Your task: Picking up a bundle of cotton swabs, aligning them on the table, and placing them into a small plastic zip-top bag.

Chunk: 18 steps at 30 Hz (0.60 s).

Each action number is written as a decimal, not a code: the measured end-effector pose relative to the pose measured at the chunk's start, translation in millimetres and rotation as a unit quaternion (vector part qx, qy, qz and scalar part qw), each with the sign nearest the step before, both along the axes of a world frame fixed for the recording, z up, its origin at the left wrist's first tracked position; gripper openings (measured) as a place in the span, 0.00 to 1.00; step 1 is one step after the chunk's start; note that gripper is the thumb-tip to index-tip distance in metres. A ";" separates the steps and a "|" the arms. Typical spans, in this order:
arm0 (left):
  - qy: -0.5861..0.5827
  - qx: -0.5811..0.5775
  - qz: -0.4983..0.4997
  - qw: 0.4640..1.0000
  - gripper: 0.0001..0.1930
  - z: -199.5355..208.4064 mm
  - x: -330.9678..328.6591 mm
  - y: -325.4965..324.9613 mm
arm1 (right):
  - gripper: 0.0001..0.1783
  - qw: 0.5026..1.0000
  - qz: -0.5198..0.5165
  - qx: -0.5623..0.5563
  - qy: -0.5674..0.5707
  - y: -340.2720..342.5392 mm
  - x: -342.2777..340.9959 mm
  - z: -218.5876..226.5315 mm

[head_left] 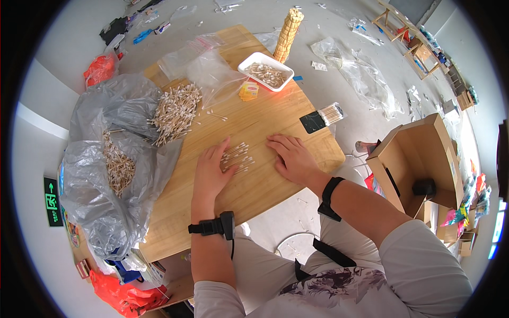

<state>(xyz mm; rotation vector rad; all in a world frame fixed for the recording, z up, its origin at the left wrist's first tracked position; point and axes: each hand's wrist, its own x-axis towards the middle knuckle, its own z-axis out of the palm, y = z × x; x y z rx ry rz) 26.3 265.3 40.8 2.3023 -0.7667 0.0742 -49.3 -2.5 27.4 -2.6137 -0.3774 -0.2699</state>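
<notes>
A small row of cotton swabs (237, 158) lies on the wooden table (175, 222) between my hands. My left hand (208, 168) is open beside it, thumb and fingers apart around the swabs' left ends. Whether the fingertips touch them, I cannot tell. My right hand (295, 159) rests open on the wood to the right of the row, fingers slightly bent and holding nothing. A large heap of swabs (177, 112) sits at the table's left, spilling from a grey plastic bag (114, 100). Farther right, more swabs (331, 113) lie lined up on a flat black piece (312, 122).
Toward the far edge stand a white tray (287, 80) of swabs and small yellow packets (248, 91), beside clear plastic bags (214, 74). A tall tan bundled column (289, 34) rises behind the tray. An open cardboard box (389, 153) is at right, beyond the table.
</notes>
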 end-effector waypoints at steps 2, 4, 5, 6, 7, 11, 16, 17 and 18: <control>0.005 -0.004 0.001 1.000 0.41 -0.3 0.1 0.6 | 0.28 1.000 0.000 0.001 0.000 0.9 0.1 0.1; 0.011 -0.007 0.001 1.000 0.41 -1.5 0.4 1.4 | 0.26 1.000 -0.001 -0.002 -0.023 1.6 0.3 0.0; 0.016 -0.007 0.002 1.000 0.41 -2.5 0.6 2.1 | 0.26 1.000 -0.001 -0.002 -0.023 1.7 0.3 0.1; 0.022 -0.007 0.002 1.000 0.41 -3.6 0.8 2.8 | 0.26 1.000 -0.001 -0.002 -0.022 1.8 0.5 0.1; 0.022 -0.007 0.002 1.000 0.41 -3.0 0.9 2.2 | 0.26 1.000 -0.001 -0.002 -0.021 1.3 0.5 -0.1; 0.009 0.003 -0.006 1.000 0.41 0.1 0.4 1.4 | 0.26 1.000 -0.001 -0.004 -0.019 0.8 0.6 -0.8; 0.013 0.015 -0.005 1.000 0.39 1.5 -0.5 1.4 | 0.26 1.000 0.001 -0.002 -0.019 0.8 0.5 -0.2; 0.012 0.015 0.000 1.000 0.39 -0.5 -0.1 1.9 | 0.26 1.000 0.001 -0.002 -0.019 1.3 0.4 0.2; 0.012 0.015 0.005 1.000 0.38 -2.0 0.3 2.6 | 0.27 1.000 0.001 -0.001 -0.018 2.0 0.2 0.5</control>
